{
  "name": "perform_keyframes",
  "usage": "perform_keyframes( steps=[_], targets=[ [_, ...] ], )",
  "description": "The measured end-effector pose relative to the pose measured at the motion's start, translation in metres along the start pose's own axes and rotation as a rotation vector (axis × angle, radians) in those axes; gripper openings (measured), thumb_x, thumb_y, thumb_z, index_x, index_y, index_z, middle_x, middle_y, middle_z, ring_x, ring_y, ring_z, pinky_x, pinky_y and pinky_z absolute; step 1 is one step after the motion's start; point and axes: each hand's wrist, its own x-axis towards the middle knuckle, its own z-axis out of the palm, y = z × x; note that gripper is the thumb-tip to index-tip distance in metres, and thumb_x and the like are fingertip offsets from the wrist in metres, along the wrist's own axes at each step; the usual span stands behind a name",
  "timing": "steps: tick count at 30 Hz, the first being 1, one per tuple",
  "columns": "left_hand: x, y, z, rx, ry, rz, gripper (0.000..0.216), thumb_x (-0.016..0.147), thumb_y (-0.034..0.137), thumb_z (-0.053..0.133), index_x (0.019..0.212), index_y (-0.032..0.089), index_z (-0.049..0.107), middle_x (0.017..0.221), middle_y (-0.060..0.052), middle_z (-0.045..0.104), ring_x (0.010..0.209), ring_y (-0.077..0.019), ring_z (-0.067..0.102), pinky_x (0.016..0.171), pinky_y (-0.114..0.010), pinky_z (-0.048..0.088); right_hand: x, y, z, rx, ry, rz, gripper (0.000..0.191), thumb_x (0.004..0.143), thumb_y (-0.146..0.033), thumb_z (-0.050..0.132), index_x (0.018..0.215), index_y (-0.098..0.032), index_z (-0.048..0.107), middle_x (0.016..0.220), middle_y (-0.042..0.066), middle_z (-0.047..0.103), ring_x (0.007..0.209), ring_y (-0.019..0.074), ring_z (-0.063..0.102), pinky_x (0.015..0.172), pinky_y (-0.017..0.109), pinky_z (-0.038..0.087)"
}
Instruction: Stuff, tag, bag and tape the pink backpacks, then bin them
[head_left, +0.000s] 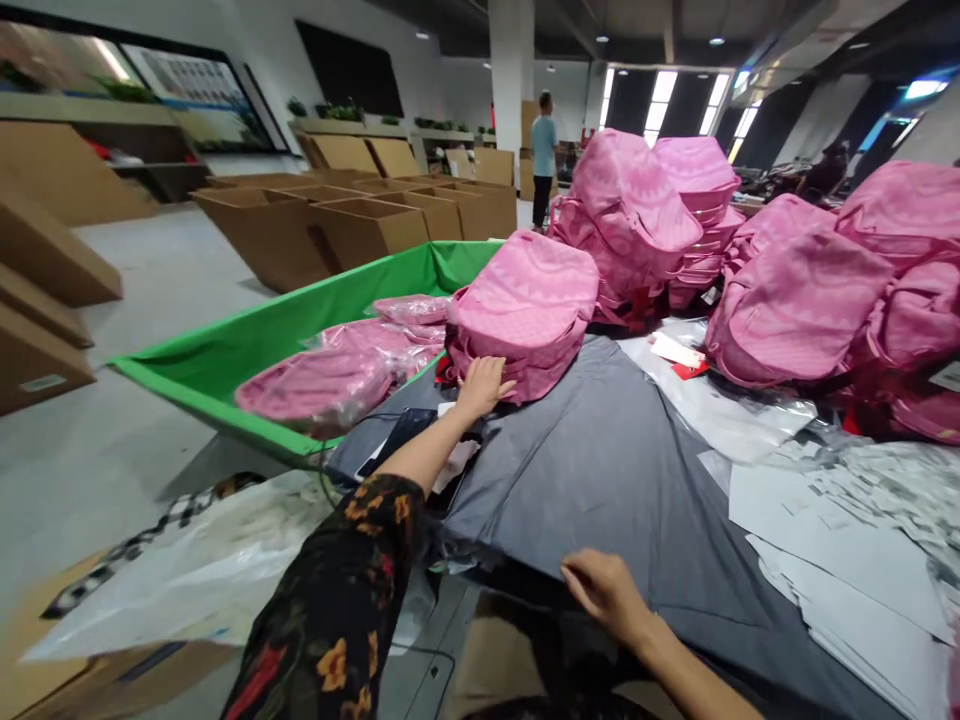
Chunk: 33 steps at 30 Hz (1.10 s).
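Observation:
My left hand (484, 387) reaches forward and rests against the lower front of a pink backpack (529, 300). Its fingers lie on the fabric with the thumb apart. The backpack lies at the far left corner of a table covered with grey cloth (592, 440). Close to me, at the table's front edge, my right hand (606, 592) is closed with curled fingers, and nothing shows in it. Beneath my left forearm are a dark phone-like object (409, 432) and some crumpled white material.
A green fabric bin (225, 340) holds several plastic-wrapped pink bags (322, 385). Pink backpacks (630, 200) are piled at the back and right. White sheets (840, 590) and plastic bags lie on the right. Cardboard boxes (367, 228) and a standing person (543, 155) are beyond.

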Motion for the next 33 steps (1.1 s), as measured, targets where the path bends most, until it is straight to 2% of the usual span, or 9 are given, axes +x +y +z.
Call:
perform_keyframes(
  steps=[3,7,10,13,18,22,25,29,33],
  targets=[
    [0.037,0.006,-0.006,0.050,-0.034,-0.028,0.031,0.084,0.035,0.072,0.062,0.023,0.052,0.063,-0.006,0.062,0.096,-0.0298,0.069,0.104,-0.050,0.049,-0.063,-0.004,-0.016,0.079,0.154,0.244,0.027,0.105,-0.029,0.051,0.090,-0.021,0.072,0.071,0.002,0.072,0.059,0.0135,0.068,0.060,0.021,0.051],
    [0.080,0.026,-0.026,0.073,-0.009,0.007,0.046,0.085,0.039,0.063,0.053,0.024,0.034,0.051,0.004,0.037,0.079,-0.0237,0.066,0.088,-0.040,0.053,-0.115,-0.016,-0.026,0.224,0.382,0.666,0.034,0.101,-0.045,0.056,0.085,-0.022,0.074,0.066,0.001,0.070,0.051,0.0151,0.066,0.054,0.023,0.052],
    [0.113,0.077,-0.041,0.099,0.055,0.132,0.041,0.081,0.046,0.059,0.053,0.024,0.039,0.054,0.004,0.029,0.072,-0.0217,0.062,0.082,-0.036,0.050,-0.121,-0.021,-0.025,0.358,0.486,0.918,0.047,0.096,-0.061,0.057,0.080,-0.020,0.072,0.061,0.002,0.068,0.047,0.0167,0.065,0.050,0.024,0.050],
    [0.112,0.158,-0.047,0.118,0.107,0.396,0.042,0.084,0.056,0.054,0.060,0.021,0.049,0.062,0.001,0.039,0.074,-0.0203,0.063,0.078,-0.034,0.043,-0.104,-0.024,-0.023,0.463,0.467,0.946,0.050,0.093,-0.065,0.058,0.077,-0.019,0.070,0.059,0.001,0.065,0.046,0.0150,0.063,0.050,0.023,0.048],
    [-0.018,0.254,-0.042,0.106,0.192,0.644,0.047,0.099,0.052,0.050,0.067,0.018,0.059,0.068,-0.004,0.058,0.067,-0.0163,0.058,0.067,-0.033,0.022,-0.072,-0.020,-0.033,0.420,0.570,0.743,0.033,0.097,-0.047,0.057,0.091,-0.019,0.072,0.069,0.002,0.068,0.053,0.0128,0.064,0.054,0.023,0.049],
    [-0.173,0.252,0.000,0.042,0.195,0.803,0.034,0.101,0.036,0.060,0.070,0.022,0.065,0.055,0.000,0.059,0.044,-0.0137,0.043,0.050,-0.031,0.021,-0.081,0.013,-0.081,0.047,0.680,0.664,0.024,0.098,-0.034,0.056,0.097,-0.018,0.073,0.081,0.006,0.072,0.071,0.0158,0.067,0.069,0.027,0.054],
    [-0.264,0.244,0.043,0.008,0.027,0.827,0.045,0.106,0.024,0.043,0.065,0.022,0.062,0.044,0.000,0.051,0.037,-0.0139,0.046,0.042,-0.029,0.027,-0.100,0.054,-0.149,-0.259,0.553,0.775,0.024,0.099,-0.026,0.052,0.096,-0.016,0.074,0.092,0.010,0.074,0.087,0.0192,0.067,0.083,0.030,0.054],
    [-0.309,0.235,0.052,-0.154,-0.266,0.865,0.027,0.103,0.024,0.047,0.095,0.020,0.072,0.070,-0.004,0.071,0.051,-0.0160,0.065,0.045,-0.025,0.046,-0.110,0.113,-0.245,-0.668,0.186,1.087,0.041,0.097,-0.009,0.045,0.132,-0.009,0.066,0.136,0.023,0.064,0.119,0.0281,0.060,0.099,0.039,0.049],
    [-0.291,0.216,0.011,-0.343,-0.237,1.185,0.042,0.098,0.009,0.043,0.130,0.018,0.068,0.109,-0.009,0.079,0.105,-0.0188,0.075,0.095,-0.026,0.059,-0.107,0.152,-0.297,-0.888,-0.269,1.025,0.043,0.100,-0.008,0.040,0.135,-0.010,0.064,0.151,0.024,0.054,0.133,0.0331,0.048,0.100,0.043,0.044]
  ],
)
